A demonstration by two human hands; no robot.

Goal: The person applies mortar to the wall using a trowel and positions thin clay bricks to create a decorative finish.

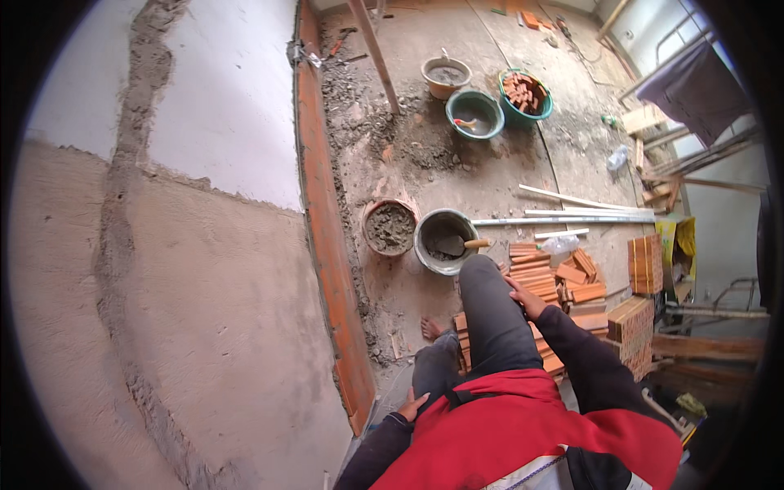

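Beside the clay bricks (535, 282), the right hand (527, 300) is resting on the right leg (498, 318), fingers loose, gripping nothing; the left (412, 404) is leaning on the left leg (437, 367), looking just as empty. The trowel (470, 243) is sitting in the round bucket (419, 237) ahead, so I'd be grabbing its tan handle and minding that bare foot (431, 329).
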